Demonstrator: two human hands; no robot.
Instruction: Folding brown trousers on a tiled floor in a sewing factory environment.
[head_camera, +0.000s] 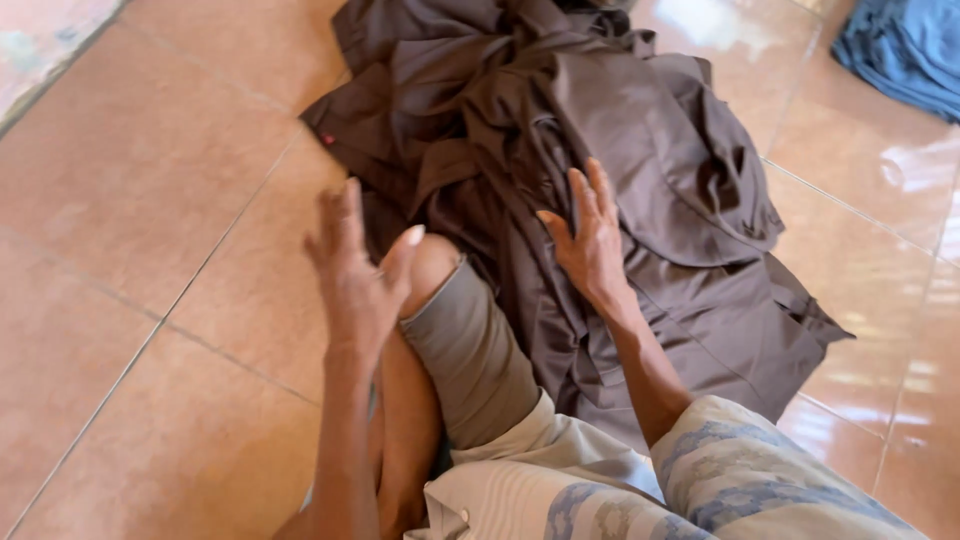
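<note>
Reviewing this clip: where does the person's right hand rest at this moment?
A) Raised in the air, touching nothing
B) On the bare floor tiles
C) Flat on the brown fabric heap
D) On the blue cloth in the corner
C: the right hand lies palm down with fingers spread on the brown fabric, while the blue cloth lies untouched far off at the upper right.
</note>
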